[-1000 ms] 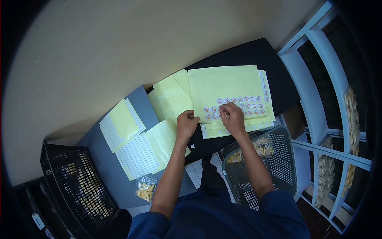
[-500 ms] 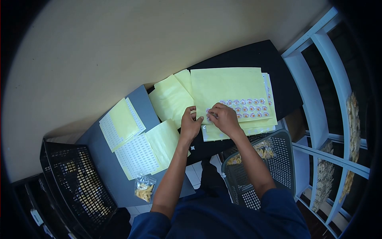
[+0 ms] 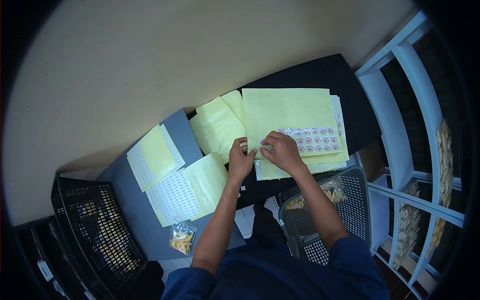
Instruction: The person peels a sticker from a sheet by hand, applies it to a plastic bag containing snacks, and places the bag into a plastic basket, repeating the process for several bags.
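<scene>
Sticker sheet lies flat, long axis left-right, both hands at its near-left corner.

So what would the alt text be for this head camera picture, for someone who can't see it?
Seen from above, a person's left hand and right hand meet at the near edge of a yellow sticker sheet with rows of small round stickers, on a dark table. More yellow sheets lie left; a grey basket stands nearby.
</scene>
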Motion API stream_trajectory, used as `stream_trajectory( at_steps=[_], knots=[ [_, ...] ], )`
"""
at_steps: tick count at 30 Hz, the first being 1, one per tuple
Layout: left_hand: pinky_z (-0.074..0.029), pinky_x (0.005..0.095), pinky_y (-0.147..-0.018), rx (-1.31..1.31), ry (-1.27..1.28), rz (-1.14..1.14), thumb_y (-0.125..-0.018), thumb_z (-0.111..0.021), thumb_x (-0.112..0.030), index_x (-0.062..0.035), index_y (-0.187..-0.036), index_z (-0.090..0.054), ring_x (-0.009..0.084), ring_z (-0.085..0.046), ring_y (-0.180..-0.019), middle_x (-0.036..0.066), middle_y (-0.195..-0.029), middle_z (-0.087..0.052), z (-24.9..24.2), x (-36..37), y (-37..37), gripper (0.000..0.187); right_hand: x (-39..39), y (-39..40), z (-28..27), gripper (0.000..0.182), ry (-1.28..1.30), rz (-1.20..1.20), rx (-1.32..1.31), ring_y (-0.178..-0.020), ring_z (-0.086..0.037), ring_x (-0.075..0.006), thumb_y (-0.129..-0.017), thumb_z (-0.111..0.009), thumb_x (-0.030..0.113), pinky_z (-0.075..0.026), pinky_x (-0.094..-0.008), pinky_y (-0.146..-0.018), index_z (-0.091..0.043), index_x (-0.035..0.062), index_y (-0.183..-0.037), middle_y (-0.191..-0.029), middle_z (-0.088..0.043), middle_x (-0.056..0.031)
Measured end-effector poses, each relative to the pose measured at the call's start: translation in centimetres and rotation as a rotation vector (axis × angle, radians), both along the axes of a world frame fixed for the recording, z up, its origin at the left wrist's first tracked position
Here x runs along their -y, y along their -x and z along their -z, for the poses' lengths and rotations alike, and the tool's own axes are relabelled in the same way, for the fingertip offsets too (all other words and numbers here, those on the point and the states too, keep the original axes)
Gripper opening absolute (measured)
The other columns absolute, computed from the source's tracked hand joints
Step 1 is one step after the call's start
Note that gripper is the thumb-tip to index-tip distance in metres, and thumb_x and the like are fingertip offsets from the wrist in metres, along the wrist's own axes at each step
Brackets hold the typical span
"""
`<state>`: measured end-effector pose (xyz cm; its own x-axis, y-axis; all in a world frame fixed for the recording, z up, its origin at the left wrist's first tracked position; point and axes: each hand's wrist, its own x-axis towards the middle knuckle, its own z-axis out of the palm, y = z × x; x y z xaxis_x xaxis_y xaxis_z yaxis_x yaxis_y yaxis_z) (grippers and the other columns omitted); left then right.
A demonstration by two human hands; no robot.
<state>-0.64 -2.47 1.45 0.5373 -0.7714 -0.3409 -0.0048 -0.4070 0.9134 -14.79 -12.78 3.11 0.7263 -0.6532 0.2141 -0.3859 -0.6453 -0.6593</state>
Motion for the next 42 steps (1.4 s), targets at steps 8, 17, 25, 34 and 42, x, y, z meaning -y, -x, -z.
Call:
stream_trajectory(
  at_steps=[8,17,25,34,42],
  knots=[
    [-0.052,0.0302,-0.07,0.038,-0.012,-0.031,-0.089,-0.072,-0.005,0.0025,-0.122,-0.053,0.0153,-0.068,-0.075,0.016,-0.089,-0.075,0.2,0.0,0.2,0.038,-0.6,-0.6,1.0,0.009,0.029,0.065,-0.052,-0.078,-0.067,-0.0288,-0.082,-0.073,0.01,-0.053,-0.0408,-0.071,-0.07,0.0029,-0.085,-0.084,-0.066,-0.0084],
    [-0.046,0.0268,-0.06,0.098,-0.041,-0.042,-0.092,-0.07,-0.006,0.0044,-0.123,-0.054,0.0085,-0.06,-0.066,0.01,-0.081,-0.073,0.1,0.1,0.6,0.037,-0.1,-0.8,1.2,0.012,-0.247,0.117,-0.065,-0.086,-0.065,-0.0355,-0.087,-0.065,0.009,-0.052,-0.0455,-0.076,-0.063,-0.002,-0.085,-0.086,-0.064,-0.017],
    [-0.046,0.027,-0.06,0.099,-0.029,-0.06,-0.092,-0.07,-0.006,0.0047,-0.123,-0.054,0.009,-0.06,-0.065,0.01,-0.081,-0.073,0.4,0.2,0.6,0.037,0.7,-0.7,1.3,0.012,-0.379,0.161,-0.082,-0.09,-0.063,-0.038,-0.09,-0.061,0.009,-0.051,-0.046,-0.081,-0.06,-0.0026,-0.089,-0.093,-0.062,-0.0199],
    [-0.049,0.0293,-0.063,0.127,-0.04,-0.062,-0.092,-0.069,-0.006,0.0043,-0.121,-0.054,0.0121,-0.065,-0.069,0.013,-0.083,-0.074,0.4,0.2,0.7,0.034,1.4,-0.6,1.7,0.013,-0.443,0.166,-0.085,-0.09,-0.062,-0.0385,-0.093,-0.058,0.009,-0.05,-0.0458,-0.082,-0.058,-0.0039,-0.092,-0.094,-0.061,-0.0221],
    [-0.051,0.0318,-0.066,0.172,-0.067,-0.065,-0.092,-0.07,-0.006,0.0033,-0.12,-0.055,0.0153,-0.067,-0.07,0.015,-0.084,-0.075,-0.2,0.0,1.0,0.033,2.1,-0.5,2.4,0.013,-0.539,0.177,-0.024,-0.084,-0.064,-0.0348,-0.094,-0.055,0.007,-0.05,-0.0453,-0.08,-0.056,-0.0049,-0.091,-0.092,-0.06,-0.0218]
  ],
)
